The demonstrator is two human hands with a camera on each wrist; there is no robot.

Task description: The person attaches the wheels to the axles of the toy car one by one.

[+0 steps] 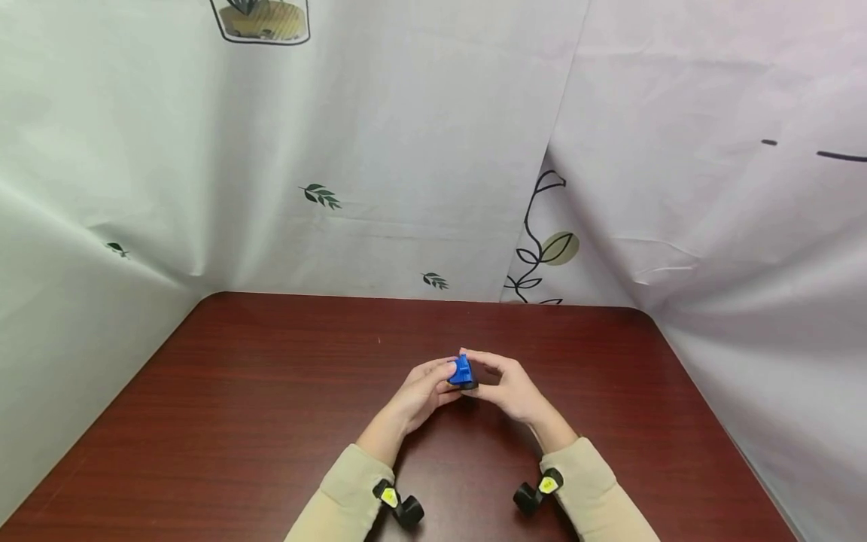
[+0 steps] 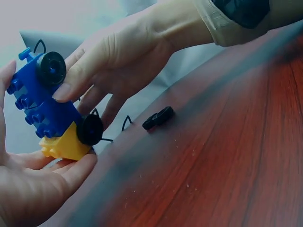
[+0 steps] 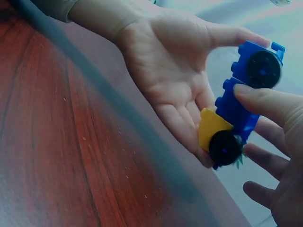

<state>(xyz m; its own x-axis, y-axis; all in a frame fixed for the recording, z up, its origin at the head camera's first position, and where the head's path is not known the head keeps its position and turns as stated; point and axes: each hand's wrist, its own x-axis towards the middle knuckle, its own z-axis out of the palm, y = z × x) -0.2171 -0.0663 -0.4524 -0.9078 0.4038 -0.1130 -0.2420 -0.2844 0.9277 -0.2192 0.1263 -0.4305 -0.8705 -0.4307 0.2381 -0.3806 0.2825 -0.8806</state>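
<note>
A small toy car of blue and yellow studded blocks is held between both hands above the table. Black wheels show on its side, and a blue hook sticks out at one end. The left hand pinches the car's middle, thumb pressed on the blue body. The right hand spans the car lengthwise, thumb and fingers at opposite ends. In the right wrist view, its fingers lie against the yellow block. The car hides parts of both hands' fingers.
A dark red wooden table lies below. Pale cloth with leaf prints hangs behind and at the sides. In the left wrist view, a small black object appears beyond the hands; its kind is unclear. Each sleeve carries a black wrist camera.
</note>
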